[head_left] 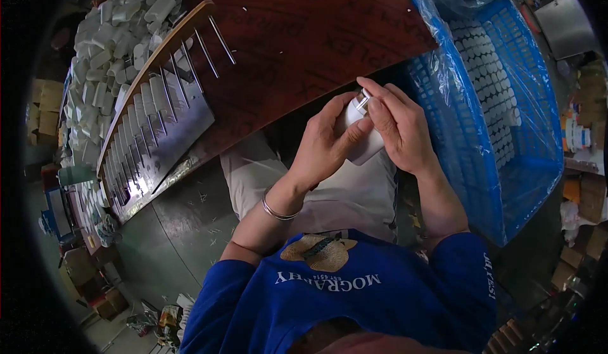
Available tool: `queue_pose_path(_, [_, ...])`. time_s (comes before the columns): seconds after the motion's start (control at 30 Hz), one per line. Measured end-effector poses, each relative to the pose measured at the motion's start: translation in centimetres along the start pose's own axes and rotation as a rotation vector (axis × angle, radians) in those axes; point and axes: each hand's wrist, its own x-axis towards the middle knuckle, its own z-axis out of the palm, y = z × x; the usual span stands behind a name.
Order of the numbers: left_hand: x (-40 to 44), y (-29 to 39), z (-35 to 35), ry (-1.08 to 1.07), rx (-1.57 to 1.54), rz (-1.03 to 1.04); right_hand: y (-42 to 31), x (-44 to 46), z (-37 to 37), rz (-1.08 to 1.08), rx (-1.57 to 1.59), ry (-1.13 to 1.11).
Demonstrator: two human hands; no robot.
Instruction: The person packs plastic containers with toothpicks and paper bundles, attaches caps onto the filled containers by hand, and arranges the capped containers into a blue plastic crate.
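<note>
My left hand [326, 141] is closed round a white bottle [368, 149], with the thumb across its front. The bottle is tilted and held above my lap, close to the table's edge. At its upper end shows a shiny silver part [362, 100]. My right hand [402, 126] is closed on this top end, the thumb and fingers pressed to the silver part. The fingers hide much of the top, so its exact kind cannot be made out.
A dark red table [297, 31] lies ahead. On its left stands a wooden rack [158, 53] with metal rods and a metal plate, beside a heap of translucent white pieces [104, 56]. At right, a plastic-lined blue crate [462, 100] holds rows of white bottles [484, 69].
</note>
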Motion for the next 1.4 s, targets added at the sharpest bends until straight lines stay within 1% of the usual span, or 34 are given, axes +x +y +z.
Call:
queue_pose_path(0.07, [-0.2,-0.4,0.0,-0.006,-0.125,-0.046,-0.3,-0.1,-0.1,-0.003,0.024,-0.016])
queue_pose_path(0.1, [-0.4,-0.4,-0.1,0.003,-0.128,-0.048,-0.4,-0.2,-0.1,-0.003,0.046,-0.027])
queue_pose_path(0.17, [-0.7,-0.5,-0.2,-0.006,-0.234,-0.012,-0.3,-0.2,0.1,0.011,0.101,-0.025])
queue_pose_path(0.23, [-1.1,-0.3,-0.5,-0.004,-0.227,0.002,-0.4,-0.2,0.4,0.025,0.152,-0.021])
queue_pose_path(0.33, [-1.6,-0.4,-1.0,0.013,-0.188,0.01,-0.9,-0.3,0.9,0.013,0.117,-0.038])
queue_pose_path(0.43, [-1.7,-0.7,-1.3,0.039,-0.145,0.015,-1.4,-0.1,1.4,0.055,0.141,-0.078])
queue_pose_path(0.5, [-1.9,-0.8,-1.6,0.052,-0.135,0.025,-1.5,0.0,2.0,0.083,0.085,-0.062])
queue_pose_path(0.6, [-2.2,-0.9,-2.0,0.051,-0.218,0.005,-1.5,0.0,2.3,0.077,0.074,-0.07])
queue_pose_path(0.73, [-2.3,-1.1,-2.4,0.051,-0.19,0.007,-1.7,0.3,2.8,0.1,0.099,-0.087])
queue_pose_path(0.8, [-2.4,-0.9,-2.5,0.06,-0.176,0.005,-1.6,0.3,3.1,0.145,0.172,-0.059])
queue_pose_path(0.9, [-2.4,-0.7,-2.6,0.094,-0.14,-0.049,-1.7,0.1,3.2,0.191,0.16,-0.086])
queue_pose_path(1.0, [-2.4,-1.0,-2.6,0.133,-0.101,-0.047,-1.3,-0.1,4.0,0.143,0.148,-0.041])
queue_pose_path(1.07, [-2.4,-1.4,-2.6,0.138,-0.122,-0.018,-1.3,-0.1,4.2,0.163,0.168,-0.042])
queue_pose_path(1.13, [-2.5,-1.6,-2.6,0.135,-0.139,-0.036,-1.3,-0.2,4.3,0.184,0.189,-0.043])
queue_pose_path(1.4, [-2.5,-2.7,-2.6,0.101,-0.201,-0.031,-0.6,-0.5,4.5,0.099,0.081,-0.056])
